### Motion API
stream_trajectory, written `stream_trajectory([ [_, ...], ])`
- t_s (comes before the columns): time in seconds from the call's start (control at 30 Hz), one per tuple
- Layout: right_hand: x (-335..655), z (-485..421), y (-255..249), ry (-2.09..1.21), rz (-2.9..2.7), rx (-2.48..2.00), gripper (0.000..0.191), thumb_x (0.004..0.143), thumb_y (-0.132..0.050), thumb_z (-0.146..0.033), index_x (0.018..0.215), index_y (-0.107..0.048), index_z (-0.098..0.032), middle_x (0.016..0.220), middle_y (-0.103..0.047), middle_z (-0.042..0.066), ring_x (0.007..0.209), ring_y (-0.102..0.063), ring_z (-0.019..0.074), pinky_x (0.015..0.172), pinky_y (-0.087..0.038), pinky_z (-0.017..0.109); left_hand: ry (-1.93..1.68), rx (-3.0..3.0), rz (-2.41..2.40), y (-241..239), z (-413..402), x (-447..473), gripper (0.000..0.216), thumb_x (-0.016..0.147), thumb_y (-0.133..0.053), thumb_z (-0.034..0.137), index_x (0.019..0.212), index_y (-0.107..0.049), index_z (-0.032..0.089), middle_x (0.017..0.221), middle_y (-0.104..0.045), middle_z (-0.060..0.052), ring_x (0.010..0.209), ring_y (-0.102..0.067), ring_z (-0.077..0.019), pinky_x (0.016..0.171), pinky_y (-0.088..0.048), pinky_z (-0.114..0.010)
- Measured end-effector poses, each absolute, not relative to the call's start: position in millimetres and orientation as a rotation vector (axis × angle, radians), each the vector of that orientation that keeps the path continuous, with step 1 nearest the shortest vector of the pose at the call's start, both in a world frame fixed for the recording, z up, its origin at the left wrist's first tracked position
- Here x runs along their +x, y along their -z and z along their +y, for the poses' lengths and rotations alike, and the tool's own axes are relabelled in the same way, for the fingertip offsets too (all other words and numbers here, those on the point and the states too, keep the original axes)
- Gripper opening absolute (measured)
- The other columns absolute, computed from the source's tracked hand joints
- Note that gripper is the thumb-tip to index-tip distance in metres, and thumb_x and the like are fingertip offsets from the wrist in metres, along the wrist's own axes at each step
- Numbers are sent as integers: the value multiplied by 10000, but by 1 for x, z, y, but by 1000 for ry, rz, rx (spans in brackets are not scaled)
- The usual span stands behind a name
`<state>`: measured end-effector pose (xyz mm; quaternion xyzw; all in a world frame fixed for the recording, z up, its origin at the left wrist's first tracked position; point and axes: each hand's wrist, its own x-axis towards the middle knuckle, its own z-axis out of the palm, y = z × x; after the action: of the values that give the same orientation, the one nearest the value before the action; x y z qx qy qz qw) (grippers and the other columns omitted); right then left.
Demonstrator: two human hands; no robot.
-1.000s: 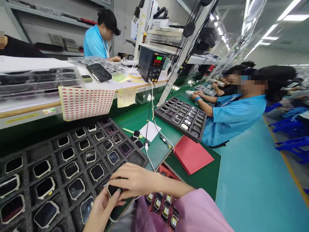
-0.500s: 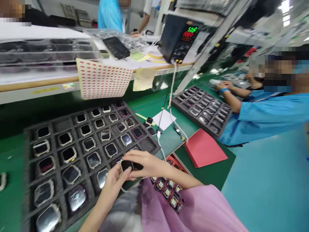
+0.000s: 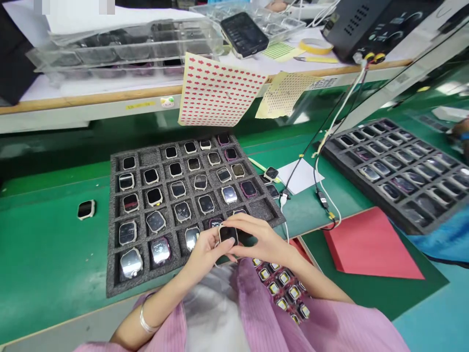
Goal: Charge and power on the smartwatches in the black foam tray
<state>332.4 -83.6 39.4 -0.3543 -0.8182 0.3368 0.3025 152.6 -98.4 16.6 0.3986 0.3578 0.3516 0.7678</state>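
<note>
Just in front of my lap, over the near right edge of a dark foam tray (image 3: 109, 220), I hold a smartwatch (image 3: 227, 234) with a black screen and pale case. My left hand (image 3: 209, 249) grips it from the left, thumb on the screen. My right hand (image 3: 260, 239) pinches its top and right side with curled fingers. A dark patch shows between the right fingers; I cannot tell what it is. Several watches lie in the tray's compartments, among them a purple-cased watch (image 3: 160, 250). Part of a thin white loop shows below my hands.
One watch (image 3: 86, 209) lies left of the tray. Right are two small watches, a white paper (image 3: 300, 176), cables (image 3: 284, 198), a red folder (image 3: 370, 244) and another filled foam tray (image 3: 403, 161). A shelf edge (image 3: 146, 100) with hanging sticker sheets (image 3: 220, 93) crosses behind.
My view has swung right-to-left and down, so the tray sits further right in the picture and the loose watch at left shows fully. Both hands keep the same hold on the smartwatch.
</note>
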Motion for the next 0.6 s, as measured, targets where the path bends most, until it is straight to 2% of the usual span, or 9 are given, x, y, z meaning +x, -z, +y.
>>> stream_trajectory([
  [0.4,335,-85,-42,-887,-2212,-991,396,844,-648,-259,1223,-574,-170,1143,-624,111,1035,-612,207,886,-524,346,-752,887,837,-23,-100,156,297,770,-682,402,813,-625,113,659,-641,-28,571,-635,-153,539,-548,-259],
  [0.6,340,-87,-42,-825,-2187,-1093,449,795,-705,-364,1194,-604,-186,1108,-675,99,1022,-645,241,902,-526,376,-709,890,803,-14,-100,155,311,692,-766,333,890,-650,123,761,-681,-27,705,-651,-176,684,-538,-290],
])
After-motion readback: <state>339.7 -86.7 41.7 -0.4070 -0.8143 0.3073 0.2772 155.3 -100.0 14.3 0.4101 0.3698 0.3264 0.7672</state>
